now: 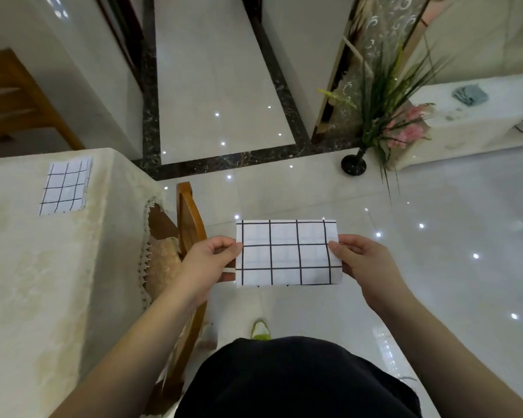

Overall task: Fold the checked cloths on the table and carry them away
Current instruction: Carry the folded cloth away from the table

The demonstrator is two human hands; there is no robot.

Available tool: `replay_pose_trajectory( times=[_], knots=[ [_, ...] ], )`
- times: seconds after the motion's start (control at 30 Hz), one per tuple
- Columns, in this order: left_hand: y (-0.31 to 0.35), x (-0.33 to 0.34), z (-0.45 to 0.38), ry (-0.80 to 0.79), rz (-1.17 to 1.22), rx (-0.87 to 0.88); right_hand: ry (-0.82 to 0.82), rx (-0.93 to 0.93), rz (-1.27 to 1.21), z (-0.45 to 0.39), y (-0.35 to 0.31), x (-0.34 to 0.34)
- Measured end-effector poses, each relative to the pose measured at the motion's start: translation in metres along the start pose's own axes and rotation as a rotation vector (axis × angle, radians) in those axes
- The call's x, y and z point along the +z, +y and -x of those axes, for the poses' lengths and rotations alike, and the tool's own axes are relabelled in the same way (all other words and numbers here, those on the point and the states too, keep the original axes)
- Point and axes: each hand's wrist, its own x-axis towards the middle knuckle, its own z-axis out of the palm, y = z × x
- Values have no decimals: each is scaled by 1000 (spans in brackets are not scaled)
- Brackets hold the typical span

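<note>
Left hand: the left hand (207, 260) pinches the left short edge of the folded checked cloth (287, 252), thumb on top and fingers curled beneath.
Right hand: the right hand (361, 259) pinches the opposite short edge the same way — the two grips are level.
Cloth in hand: it is held flat in the air over the tiled floor (435, 267), in front of the body and well clear of the table (27, 267); its long axis runs left to right, from one hand to the other.
Cloth on the table: a second checked cloth (64, 187) lies folded flat near the table's far corner, up and to the left of the left hand — the nearer hand for it, by my judgement.
Material: thin white fabric with a bold black grid, creased into neat rectangles; it looks limp enough to sag if one grip lets go.
Table cover: a pale cream tablecloth with a faint pattern and a lace fringe at the hem.
Nearby: a wooden chair (191, 218) stands between table and body.
</note>
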Motion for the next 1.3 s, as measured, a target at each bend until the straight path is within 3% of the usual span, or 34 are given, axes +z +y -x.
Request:
replay_pose_trajectory(
  times=[0.8,1.3],
  knots=[
    [131,18,-171,432,208,-102,-462,5,240,-311,-153,82],
    [145,-55,-207,781,557,-113,-835,-51,491,-382,-208,262]
  ],
)
